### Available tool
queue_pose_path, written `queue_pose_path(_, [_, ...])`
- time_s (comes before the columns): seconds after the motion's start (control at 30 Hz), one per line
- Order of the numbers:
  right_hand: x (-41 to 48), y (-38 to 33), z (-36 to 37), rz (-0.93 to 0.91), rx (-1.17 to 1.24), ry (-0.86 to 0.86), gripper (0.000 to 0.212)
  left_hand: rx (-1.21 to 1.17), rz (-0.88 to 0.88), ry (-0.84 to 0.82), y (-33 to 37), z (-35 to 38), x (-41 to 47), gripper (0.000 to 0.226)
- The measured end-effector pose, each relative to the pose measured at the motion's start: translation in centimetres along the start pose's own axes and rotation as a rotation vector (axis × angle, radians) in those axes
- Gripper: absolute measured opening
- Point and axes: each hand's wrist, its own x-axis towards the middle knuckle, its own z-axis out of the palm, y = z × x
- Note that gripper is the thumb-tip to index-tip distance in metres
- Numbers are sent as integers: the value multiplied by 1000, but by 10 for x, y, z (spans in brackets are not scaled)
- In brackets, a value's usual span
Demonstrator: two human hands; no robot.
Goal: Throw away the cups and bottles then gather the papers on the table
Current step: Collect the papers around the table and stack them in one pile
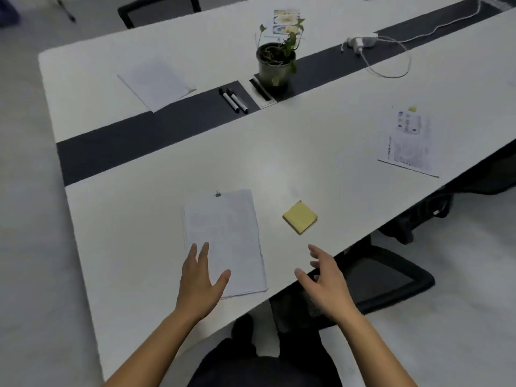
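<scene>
While both hands are reaching out over the near edge of the counter (307,152), the left hand (199,283) is spreading across the lower left corner of the clipped stack of papers (226,233). Its fingers (203,255) are lying straight and wide, thumb out to the side, gripping nothing; whether the palm is actually pressing the sheets, I cannot tell. That stack is lying flat near the counter's front edge, with a small binder clip (218,194) biting its far end.

Over on the other side, the right hand (324,283) is hanging at the counter's edge just beside the stack, its fingers (317,251) loosely curved and apart, holding nothing. A yellow sticky pad (300,217) is sitting just beyond it, near the stack but not touching.

More paper is waiting farther out: a blank sheaf (156,85) is resting at the far left, and a printed sheet (410,141) is lying well off to the right by the edge. Two markers (233,100) are lying side by side on the dark centre strip, next to a potted plant (275,62).
</scene>
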Motion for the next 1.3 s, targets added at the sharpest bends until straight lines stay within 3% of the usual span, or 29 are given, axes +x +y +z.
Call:
queue_pose_path(0.27, [100, -11, 39, -10, -80, -331, 70, -111, -460, 53, -21, 21, 25, 110])
queue_pose_path(0.33, [107, -17, 59, 65, -68, -365, 60, -150, -523, 28, -20, 22, 35, 115])
queue_pose_path(0.37, [107, -20, 69, 80, -68, -372, 45, -188, -550, 38, -20, 23, 40, 115])
queue_pose_path(0.43, [106, -24, 87, 74, -68, -344, 12, -235, -611, 85, -21, 23, 51, 110])
queue_pose_path(0.6, [108, -28, 105, 131, 53, -224, 28, -346, -720, 65, -39, 1, 77, 75])
queue_pose_path(0.7, [112, -27, 111, 212, 89, -262, 20, -580, -691, 23, -53, -15, 83, 45])
queue_pose_path(0.8, [113, -37, 118, 237, 121, -346, 38, -534, -625, -20, -55, -22, 83, 37])
queue_pose_path(0.87, [114, -43, 120, 242, 137, -352, 40, -464, -521, 7, -53, -28, 83, 36])
queue_pose_path(0.93, [117, -47, 119, 276, 191, -295, 26, -533, -415, 22, -50, -38, 81, 37])
queue_pose_path(1.03, [125, -55, 117, 347, 371, -235, 52, -729, -264, -42, -41, -60, 73, 33])
queue_pose_path(1.1, [132, -73, 112, 359, 546, -333, 49, -774, -156, -83, -35, -72, 69, 30])
queue_pose_path(1.2, [141, -105, 101, 279, 572, -471, 43, -792, -64, -47, -30, -91, 67, 30])
queue_pose_path(1.3, [151, -127, 88, 168, 656, -413, 39, -775, -35, 52, -25, -111, 67, 41])
